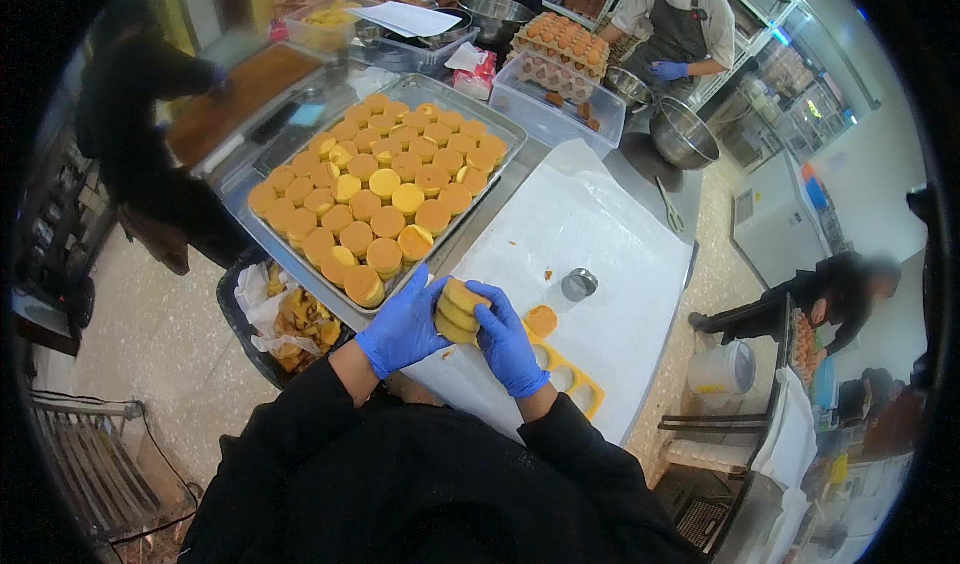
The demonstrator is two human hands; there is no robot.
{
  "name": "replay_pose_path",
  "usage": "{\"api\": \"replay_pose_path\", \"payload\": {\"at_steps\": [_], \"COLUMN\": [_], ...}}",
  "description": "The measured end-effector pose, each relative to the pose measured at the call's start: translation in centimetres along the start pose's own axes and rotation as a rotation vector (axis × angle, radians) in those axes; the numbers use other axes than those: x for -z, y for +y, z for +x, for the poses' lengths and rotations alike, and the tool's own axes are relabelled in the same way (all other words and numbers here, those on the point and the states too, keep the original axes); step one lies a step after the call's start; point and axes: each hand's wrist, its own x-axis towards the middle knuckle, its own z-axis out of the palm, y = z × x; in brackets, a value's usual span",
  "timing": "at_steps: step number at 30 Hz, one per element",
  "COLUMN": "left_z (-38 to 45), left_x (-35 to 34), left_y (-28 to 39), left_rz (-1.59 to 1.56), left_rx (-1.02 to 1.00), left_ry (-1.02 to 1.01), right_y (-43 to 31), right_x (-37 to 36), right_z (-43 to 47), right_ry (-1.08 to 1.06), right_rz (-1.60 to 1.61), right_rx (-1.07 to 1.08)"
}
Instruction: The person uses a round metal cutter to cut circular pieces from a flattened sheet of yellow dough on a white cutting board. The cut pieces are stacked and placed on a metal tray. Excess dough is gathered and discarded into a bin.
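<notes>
Both my hands wear blue gloves. Between my left hand (409, 327) and my right hand (510, 342) is a small stack of round sponge cake pieces (456, 312), gripped from both sides. Just beyond, a metal sheet tray (512, 132) holds many round cake pieces in close rows, most with browned tops and a few showing yellow. On the white parchment paper (510, 241) to the right stands a round metal cutter (580, 285). One cake round (541, 321) lies near my right hand, beside a strip of cut-out yellow sponge (589, 393) with round holes.
A lined bin of cake scraps (307, 331) stands below the tray. Scissors (670, 204), a steel bowl (684, 132), a clear plastic tub (555, 106) and egg cartons (562, 38) are across the table. Co-workers stand at left, at the far side and at right.
</notes>
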Motion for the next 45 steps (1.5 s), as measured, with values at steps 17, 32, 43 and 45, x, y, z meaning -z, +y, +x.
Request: {"api": "replay_pose_path", "payload": {"at_steps": [17,32,43,45], "left_z": [0.0,1.8,2.1,1.9], "left_x": [-0.1,-2.3,-4.7,-5.6], "left_y": [1.2,0.4,-0.3,-0.2], "left_rz": [-0.116,-0.111,-0.306,0.375], "left_rx": [-0.048,0.159,0.005,-0.404], "left_ry": [0.251,0.093,0.096,0.193], "right_y": [-1.3,-4.4,-5.3,-5.4], "right_x": [-0.2,1.1,1.1,0.3], "right_z": [2.2,1.2,-1.8,-2.5], "right_ry": [-0.007,-0.189,0.042,0.053], "right_rz": [0.074,-0.39,-0.638,-0.359], "right_rx": [0.028,0.125,0.391,0.318]}}
